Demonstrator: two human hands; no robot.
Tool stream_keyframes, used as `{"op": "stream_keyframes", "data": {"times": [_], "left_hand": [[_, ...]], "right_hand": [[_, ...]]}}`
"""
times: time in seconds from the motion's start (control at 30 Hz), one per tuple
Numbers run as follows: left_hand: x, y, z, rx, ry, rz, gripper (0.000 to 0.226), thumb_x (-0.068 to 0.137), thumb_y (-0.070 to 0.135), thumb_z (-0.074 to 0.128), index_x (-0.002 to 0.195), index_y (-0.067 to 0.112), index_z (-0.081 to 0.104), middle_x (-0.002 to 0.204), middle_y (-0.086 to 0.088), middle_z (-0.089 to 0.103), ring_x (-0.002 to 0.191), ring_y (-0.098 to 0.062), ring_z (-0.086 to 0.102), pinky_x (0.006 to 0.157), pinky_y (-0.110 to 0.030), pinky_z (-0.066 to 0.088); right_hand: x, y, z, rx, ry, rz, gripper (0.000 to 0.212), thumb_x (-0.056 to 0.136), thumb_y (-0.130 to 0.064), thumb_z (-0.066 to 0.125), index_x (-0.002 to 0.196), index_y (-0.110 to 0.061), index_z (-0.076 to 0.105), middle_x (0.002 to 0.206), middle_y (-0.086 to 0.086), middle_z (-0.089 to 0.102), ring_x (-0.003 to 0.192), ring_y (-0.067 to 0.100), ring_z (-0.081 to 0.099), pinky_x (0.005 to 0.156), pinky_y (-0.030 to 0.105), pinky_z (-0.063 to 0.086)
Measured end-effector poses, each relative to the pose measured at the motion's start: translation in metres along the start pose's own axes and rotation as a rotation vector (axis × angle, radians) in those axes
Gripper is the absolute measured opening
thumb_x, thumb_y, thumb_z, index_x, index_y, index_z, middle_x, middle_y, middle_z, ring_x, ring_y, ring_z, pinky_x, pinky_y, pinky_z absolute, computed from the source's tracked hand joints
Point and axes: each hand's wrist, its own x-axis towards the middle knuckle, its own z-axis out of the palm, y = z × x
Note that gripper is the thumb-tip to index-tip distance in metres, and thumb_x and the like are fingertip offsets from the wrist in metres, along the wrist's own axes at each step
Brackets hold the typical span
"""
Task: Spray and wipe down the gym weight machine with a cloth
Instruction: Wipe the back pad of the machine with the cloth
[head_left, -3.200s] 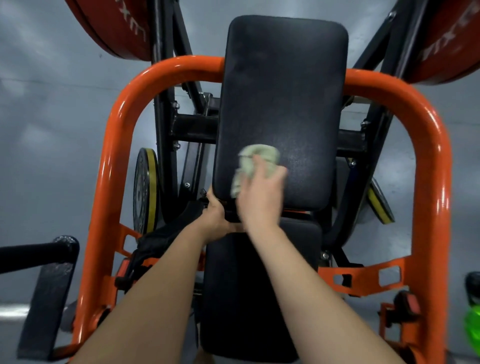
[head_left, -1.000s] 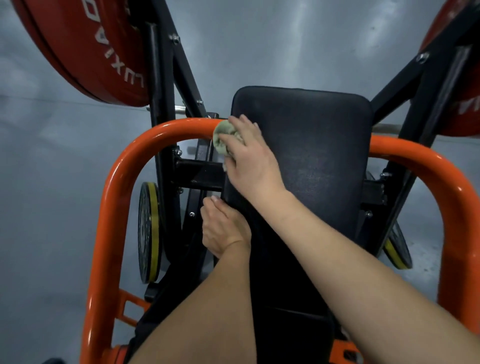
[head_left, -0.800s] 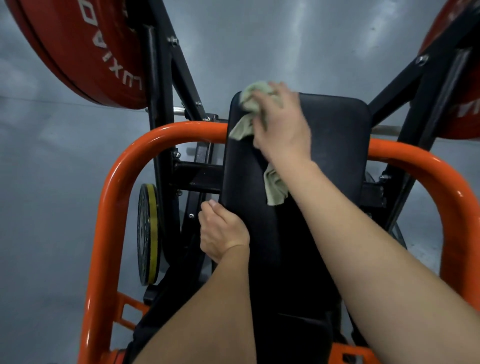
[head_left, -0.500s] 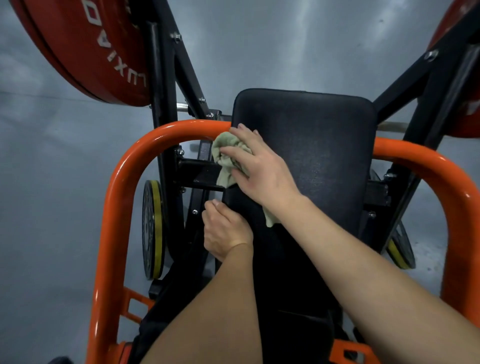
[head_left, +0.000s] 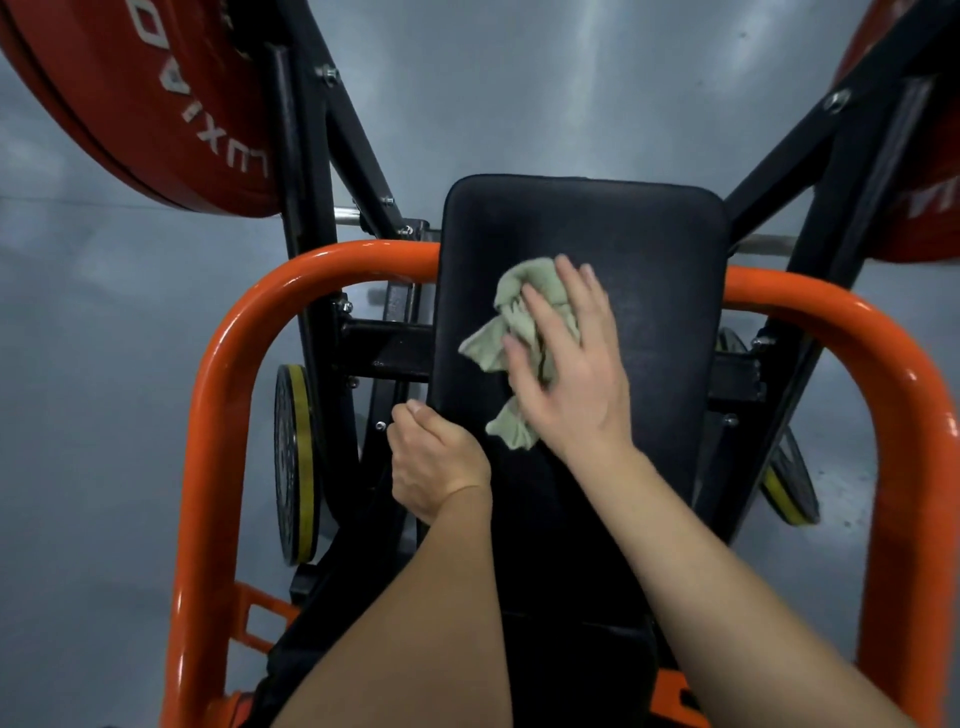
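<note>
My right hand (head_left: 571, 374), fingers spread flat, presses the cloth (head_left: 511, 312) on the upper middle of the pad (head_left: 665, 270) to wipe it, while my left hand (head_left: 436, 467) grips the pad's left edge, I think to keep it steady.

Bare forearms (head_left: 415, 623) lead to bare left hand (head_left: 436, 467) and right hand (head_left: 571, 384).

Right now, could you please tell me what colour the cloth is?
The cloth is pale green, clearest in the head view.
</note>
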Motion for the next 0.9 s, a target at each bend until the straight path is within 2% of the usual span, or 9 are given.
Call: {"op": "stream_keyframes", "data": {"times": [0.1, 0.2, 0.27, 0.33, 0.43, 0.53, 0.67, 0.8, 0.9], "left_hand": [[0.0, 0.0, 0.0, 0.0, 0.001, 0.0, 0.043, 0.11, 0.037, 0.025, 0.115, 0.012, 0.06, 0.12, -0.011, 0.064, 0.104, -0.042, 0.06, 0.074, -0.04, 0.031], [-0.001, -0.002, 0.0, -0.006, 0.006, 0.005, 0.042, 0.109, 0.036, 0.025, 0.114, 0.012, 0.059, 0.119, -0.01, 0.064, 0.102, -0.042, 0.061, 0.075, -0.04, 0.031], [0.0, -0.002, 0.001, -0.006, 0.012, 0.015, 0.043, 0.109, 0.037, 0.024, 0.114, 0.012, 0.059, 0.118, -0.01, 0.065, 0.102, -0.041, 0.061, 0.075, -0.041, 0.032], [0.001, -0.004, 0.003, -0.006, 0.02, 0.028, 0.044, 0.109, 0.036, 0.023, 0.115, 0.011, 0.059, 0.117, -0.01, 0.065, 0.102, -0.041, 0.061, 0.077, -0.043, 0.035], [0.003, -0.007, 0.005, -0.008, 0.032, 0.038, 0.046, 0.109, 0.037, 0.022, 0.116, 0.012, 0.059, 0.117, -0.01, 0.066, 0.102, -0.04, 0.062, 0.079, -0.044, 0.038], [0.003, -0.007, 0.005, -0.007, 0.036, 0.04, 0.045, 0.109, 0.037, 0.022, 0.118, 0.013, 0.06, 0.118, -0.01, 0.066, 0.103, -0.04, 0.062, 0.08, -0.044, 0.039], [0.001, -0.006, 0.003, -0.01, 0.042, 0.038, 0.045, 0.109, 0.036, 0.023, 0.119, 0.014, 0.061, 0.12, -0.011, 0.067, 0.107, -0.04, 0.062, 0.079, -0.041, 0.033], [0.001, -0.006, 0.004, -0.008, 0.045, 0.037, 0.045, 0.109, 0.036, 0.023, 0.12, 0.014, 0.061, 0.121, -0.011, 0.067, 0.108, -0.039, 0.061, 0.079, -0.041, 0.033], [0.001, -0.005, 0.004, 0.0, 0.047, 0.043, 0.045, 0.109, 0.036, 0.023, 0.121, 0.013, 0.06, 0.123, -0.012, 0.066, 0.109, -0.041, 0.061, 0.081, -0.042, 0.035]], "right_hand": [[-0.052, 0.003, -0.021, -0.049, -0.137, 0.019, 0.073, 0.09, -0.036, 0.073, 0.151, -0.008, 0.046, 0.165, 0.018, 0.023, 0.155, 0.036, 0.015, 0.126, 0.034, 0.017], [-0.071, 0.015, -0.029, -0.171, -0.162, -0.018, 0.083, 0.084, -0.03, 0.075, 0.155, -0.009, 0.038, 0.165, 0.02, 0.018, 0.155, 0.04, 0.015, 0.126, 0.048, 0.019], [-0.053, 0.027, -0.034, -0.212, -0.114, -0.006, 0.083, 0.083, -0.024, 0.072, 0.155, -0.006, 0.037, 0.164, 0.022, 0.02, 0.153, 0.042, 0.016, 0.125, 0.054, 0.016], [-0.017, 0.041, -0.04, -0.23, 0.025, 0.121, 0.077, 0.084, -0.021, 0.065, 0.154, -0.003, 0.039, 0.163, 0.022, 0.025, 0.152, 0.044, 0.018, 0.125, 0.057, 0.016], [0.038, 0.056, -0.051, -0.201, 0.162, 0.338, 0.069, 0.086, -0.023, 0.056, 0.152, -0.008, 0.043, 0.162, 0.016, 0.03, 0.151, 0.039, 0.024, 0.124, 0.052, 0.021], [0.051, 0.054, -0.052, -0.105, 0.202, 0.365, 0.06, 0.085, -0.024, 0.056, 0.144, -0.008, 0.053, 0.155, 0.013, 0.04, 0.145, 0.031, 0.036, 0.12, 0.045, 0.029], [-0.009, 0.044, -0.045, -0.119, 0.165, 0.216, 0.057, 0.081, -0.01, 0.068, 0.137, -0.002, 0.059, 0.151, 0.02, 0.045, 0.144, 0.04, 0.037, 0.119, 0.052, 0.031], [-0.087, 0.027, -0.036, -0.077, 0.132, 0.238, 0.061, 0.076, -0.003, 0.074, 0.135, 0.001, 0.06, 0.149, 0.023, 0.045, 0.145, 0.043, 0.036, 0.116, 0.059, 0.033], [-0.134, 0.003, -0.03, -0.107, 0.065, 0.254, 0.059, 0.082, 0.001, 0.07, 0.14, 0.001, 0.056, 0.153, 0.022, 0.04, 0.148, 0.043, 0.03, 0.119, 0.06, 0.029]]}}
